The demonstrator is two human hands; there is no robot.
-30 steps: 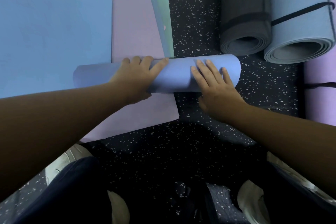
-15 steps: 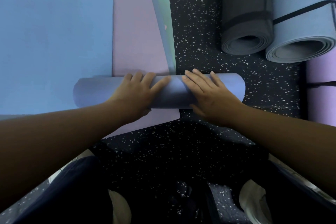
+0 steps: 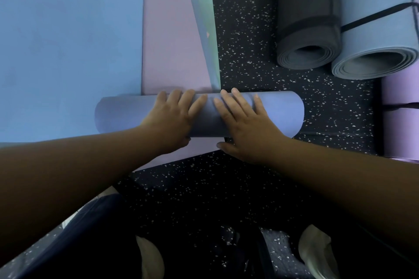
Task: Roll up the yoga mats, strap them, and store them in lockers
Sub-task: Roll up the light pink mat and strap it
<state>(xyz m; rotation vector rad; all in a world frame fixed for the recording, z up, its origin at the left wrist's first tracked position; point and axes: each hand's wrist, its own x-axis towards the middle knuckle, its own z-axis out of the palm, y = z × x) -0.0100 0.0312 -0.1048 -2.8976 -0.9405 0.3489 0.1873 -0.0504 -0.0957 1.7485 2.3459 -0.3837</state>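
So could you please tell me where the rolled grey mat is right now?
In the head view the rolled grey mat lies on the speckled floor at upper right, strapped, touching the rolled light blue mat on its right, beyond the right hand.

The left hand and right hand cover the middle of the periwinkle mat roll, so the seam of its wrap cannot be told there, and its left end merges into the flat blue mat. That blue mat runs off the left edge. The pink mat under it is mostly covered, its top cut off. Only a strip of the green mat shows. The dark grey roll and light blue roll are cropped at the top; the lilac roll leaves by the right edge, its strap only partly seen.
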